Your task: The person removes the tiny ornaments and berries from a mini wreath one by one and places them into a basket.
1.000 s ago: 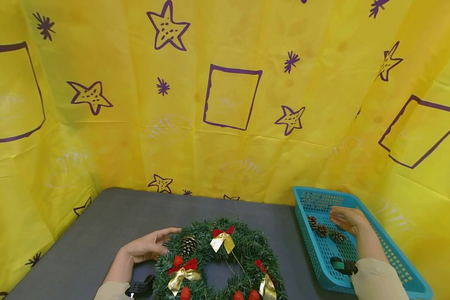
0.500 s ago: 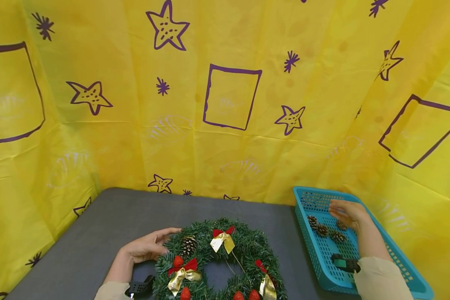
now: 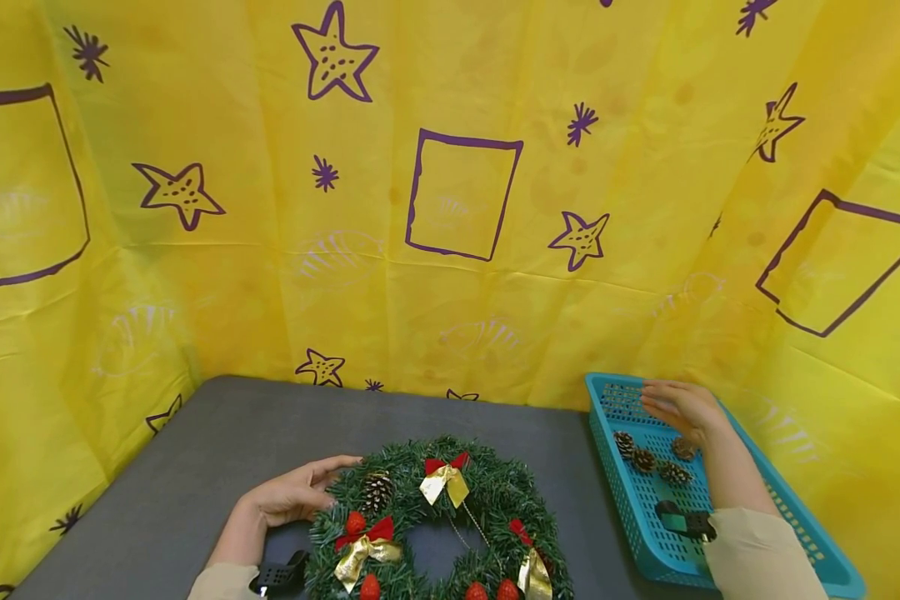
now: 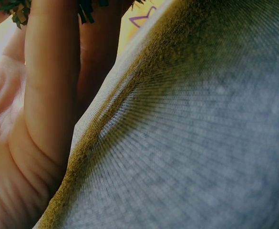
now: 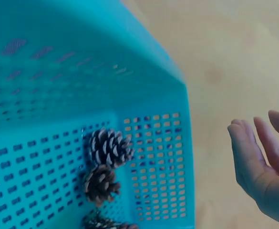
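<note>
A green tinsel wreath (image 3: 506,492) decorated with red-and-gold bows, red berries and a pine cone (image 3: 378,492) stands at the bottom middle of the head view. My left hand (image 3: 296,490) grips its left edge. In the left wrist view the fingers (image 4: 51,71) reach up to the green strands. Over the blue plastic basket (image 3: 637,533), my right hand (image 3: 686,407) hovers with relaxed fingers and nothing between them. Several brown pine cones (image 3: 643,460) lie in the basket below that hand. The right wrist view shows the same hand (image 5: 268,167) apart from the pine cones (image 5: 109,148).
The grey tabletop (image 3: 270,425) runs back to a yellow curtain (image 3: 450,317) printed with purple stars and squares. The curtain closes in the left, back and right sides. The basket's raised rim (image 3: 596,433) stands to the right of the wreath.
My right hand has risen and shifted back and slightly left over the basket, uncovering another pine cone beneath it. The left hand and the wreath have stayed put.
</note>
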Motion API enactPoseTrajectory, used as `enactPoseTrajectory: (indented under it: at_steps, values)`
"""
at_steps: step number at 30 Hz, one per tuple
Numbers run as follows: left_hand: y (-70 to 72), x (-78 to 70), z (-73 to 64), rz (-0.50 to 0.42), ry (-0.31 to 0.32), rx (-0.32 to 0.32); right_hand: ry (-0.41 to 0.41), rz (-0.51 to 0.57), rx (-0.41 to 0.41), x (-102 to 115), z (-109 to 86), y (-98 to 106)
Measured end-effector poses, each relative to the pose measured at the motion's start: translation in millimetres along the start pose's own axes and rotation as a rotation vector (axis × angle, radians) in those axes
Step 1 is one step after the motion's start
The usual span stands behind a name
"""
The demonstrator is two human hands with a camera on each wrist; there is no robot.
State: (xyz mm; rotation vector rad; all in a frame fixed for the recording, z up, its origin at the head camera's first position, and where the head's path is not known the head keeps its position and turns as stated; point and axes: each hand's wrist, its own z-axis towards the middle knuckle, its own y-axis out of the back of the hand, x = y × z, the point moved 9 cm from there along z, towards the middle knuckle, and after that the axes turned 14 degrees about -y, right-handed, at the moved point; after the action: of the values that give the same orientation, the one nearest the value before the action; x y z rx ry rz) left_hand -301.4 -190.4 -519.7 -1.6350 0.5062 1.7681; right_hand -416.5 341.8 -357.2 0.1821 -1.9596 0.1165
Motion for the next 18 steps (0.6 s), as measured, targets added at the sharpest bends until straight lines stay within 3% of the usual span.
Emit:
enactPoseTrajectory:
  at_steps: [18]
  values:
    - [-0.2, 0.5, -0.5, -0.007, 0.011, -0.014, 0.041, -0.210, 0.002, 10.8, 4.2, -49.2]
